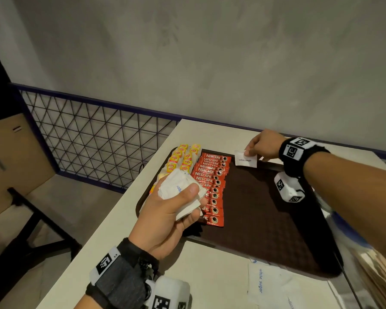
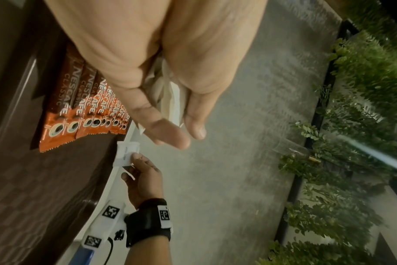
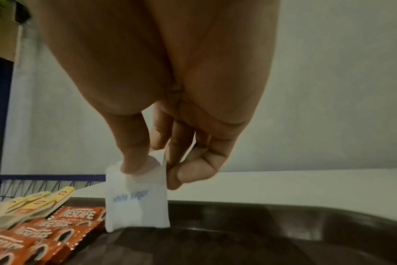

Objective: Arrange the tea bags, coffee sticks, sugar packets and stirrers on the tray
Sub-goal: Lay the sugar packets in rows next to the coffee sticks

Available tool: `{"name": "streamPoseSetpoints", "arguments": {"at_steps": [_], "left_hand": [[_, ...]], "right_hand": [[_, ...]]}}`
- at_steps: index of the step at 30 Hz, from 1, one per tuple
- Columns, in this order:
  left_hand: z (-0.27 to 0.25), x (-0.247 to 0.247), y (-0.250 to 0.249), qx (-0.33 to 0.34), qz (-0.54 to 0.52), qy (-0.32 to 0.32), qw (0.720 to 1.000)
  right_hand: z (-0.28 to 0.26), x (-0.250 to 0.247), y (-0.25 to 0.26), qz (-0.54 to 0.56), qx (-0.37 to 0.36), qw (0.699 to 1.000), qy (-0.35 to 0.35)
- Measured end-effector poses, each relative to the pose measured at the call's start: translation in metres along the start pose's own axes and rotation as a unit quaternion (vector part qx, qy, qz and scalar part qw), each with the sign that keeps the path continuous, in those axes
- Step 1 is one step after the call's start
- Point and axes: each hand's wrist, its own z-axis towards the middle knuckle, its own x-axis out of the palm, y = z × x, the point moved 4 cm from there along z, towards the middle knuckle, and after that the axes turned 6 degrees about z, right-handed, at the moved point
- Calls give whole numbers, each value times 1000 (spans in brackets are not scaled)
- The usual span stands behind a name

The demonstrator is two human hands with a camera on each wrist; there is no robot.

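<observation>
A dark brown tray [image 1: 265, 217] lies on the white table. Yellow tea bags [image 1: 183, 157] fill its far left corner, and a column of red coffee sticks [image 1: 211, 186] runs beside them. My right hand [image 1: 261, 144] pinches one white sugar packet [image 1: 245, 159] between thumb and fingers, its lower edge at the tray's far rim just right of the coffee sticks [image 3: 57, 231]; the same sugar packet [image 3: 136, 202] shows close up. My left hand [image 1: 172, 210] grips a bundle of white sugar packets [image 1: 180, 190] above the tray's left side, the bundle [image 2: 170, 100] showing between thumb and fingers.
More loose white sugar packets [image 1: 267, 284] lie on the table near the tray's front edge. A blue-framed wire mesh railing [image 1: 93, 139] borders the table's left, with a cardboard box [image 1: 11, 157] beyond. A grey wall stands behind. Pale papers lie at the right edge.
</observation>
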Motion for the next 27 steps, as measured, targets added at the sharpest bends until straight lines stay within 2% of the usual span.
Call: {"name": "streamPoseSetpoints", "arguments": {"at_steps": [3,7,13,19,21,23,27], "left_hand": [[-1,2,1,-8,2,6,1000],[-1,2,6,-19,13,11,1000],[0,1,6,-31,-14,24,999],[-1,0,4,-33,-74,62,995],[-2,2,4,-24,-71,61,995],[-1,3,6,-23,-58,58,996],[0,1,7,-14,-14,62,998]], "right_hand": [[10,10,-5,-20,40,999,-6],[20,13,-7,-37,44,998,-25],[21,17,-5,-49,22,998,-38],[-5,1,21,3,-42,993,-114],[-27,2,42,40,-74,994,-67],[-63,10,66,91,-111,990,12],[-142,27,101,165,-173,959,153]]}}
